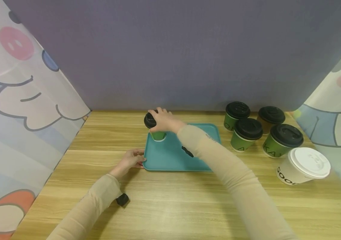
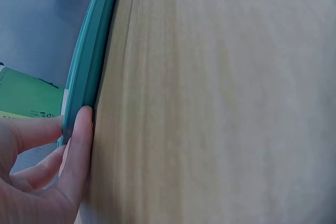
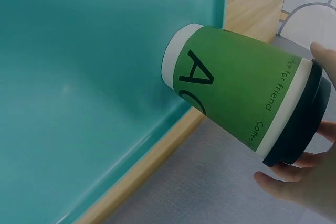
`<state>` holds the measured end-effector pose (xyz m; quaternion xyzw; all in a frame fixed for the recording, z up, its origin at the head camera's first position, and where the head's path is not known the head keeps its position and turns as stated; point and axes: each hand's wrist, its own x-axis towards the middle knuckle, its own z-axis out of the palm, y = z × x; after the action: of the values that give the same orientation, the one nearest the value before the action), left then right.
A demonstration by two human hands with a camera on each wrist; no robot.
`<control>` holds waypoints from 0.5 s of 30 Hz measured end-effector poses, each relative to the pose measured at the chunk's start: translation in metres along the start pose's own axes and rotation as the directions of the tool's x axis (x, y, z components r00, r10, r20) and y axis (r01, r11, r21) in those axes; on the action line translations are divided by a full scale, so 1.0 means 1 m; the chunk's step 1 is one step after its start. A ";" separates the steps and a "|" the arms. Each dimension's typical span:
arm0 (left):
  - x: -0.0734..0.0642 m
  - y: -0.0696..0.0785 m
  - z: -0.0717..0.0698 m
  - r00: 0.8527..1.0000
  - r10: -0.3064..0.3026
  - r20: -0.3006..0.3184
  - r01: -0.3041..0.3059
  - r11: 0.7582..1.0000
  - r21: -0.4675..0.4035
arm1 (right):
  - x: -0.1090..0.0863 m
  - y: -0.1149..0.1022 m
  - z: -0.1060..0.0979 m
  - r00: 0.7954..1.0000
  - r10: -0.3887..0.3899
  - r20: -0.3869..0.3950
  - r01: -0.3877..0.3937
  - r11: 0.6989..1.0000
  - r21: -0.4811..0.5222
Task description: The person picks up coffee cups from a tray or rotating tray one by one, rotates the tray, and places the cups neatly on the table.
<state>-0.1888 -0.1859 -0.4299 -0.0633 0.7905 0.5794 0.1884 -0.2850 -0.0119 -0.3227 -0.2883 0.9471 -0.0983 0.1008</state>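
Note:
My right hand [image 1: 163, 121] grips the black lid of a green paper coffee cup [image 3: 236, 85] from above. The cup's white base is at the far left corner of a teal tray [image 1: 167, 155], and it stands upright in the head view. Fingertips and thumb spread around the lid's rim in the right wrist view. My left hand [image 1: 132, 158] pinches the tray's left rim near its front corner, thumb on one side and fingers on the other. The left wrist view shows that pinch close up, with a green cup [image 2: 31, 95] just beyond.
At the right of the wooden table [image 1: 170, 206] stand green lidded cups [image 1: 241, 141], a brown lidded cup [image 1: 265, 125] and a white lidded cup [image 1: 293, 170]. A small black object [image 1: 122, 199] is by the left sleeve. A grey wall [image 1: 182, 60] rises behind.

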 end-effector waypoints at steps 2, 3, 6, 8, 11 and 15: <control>0.000 0.000 0.000 1.000 -0.003 -0.004 0.003 1.000 -0.004 | 0.001 0.000 0.001 1.000 -0.001 -0.012 0.001 1.000 -0.005; 0.000 0.000 0.000 1.000 -0.005 -0.007 0.005 1.000 -0.007 | 0.001 0.000 0.001 1.000 -0.002 -0.018 0.002 1.000 -0.008; 0.000 0.000 0.000 1.000 -0.001 -0.002 0.001 1.000 -0.006 | 0.002 -0.001 0.002 0.999 -0.005 -0.034 0.005 1.000 -0.012; 0.000 0.000 0.000 1.000 0.000 0.001 0.000 1.000 -0.006 | 0.001 -0.001 0.002 0.999 -0.013 -0.046 0.013 1.000 -0.014; -0.001 0.001 0.001 1.000 0.000 0.003 0.000 1.000 -0.007 | 0.000 -0.002 0.002 0.998 -0.028 -0.057 0.026 0.999 -0.023; -0.001 0.002 0.001 1.000 0.003 0.008 -0.003 1.000 -0.007 | -0.001 -0.004 0.001 0.996 -0.051 -0.067 0.049 0.998 -0.037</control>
<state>-0.1885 -0.1848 -0.4284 -0.0605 0.7877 0.5828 0.1905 -0.2820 -0.0145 -0.3229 -0.3101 0.9441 -0.0936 0.0607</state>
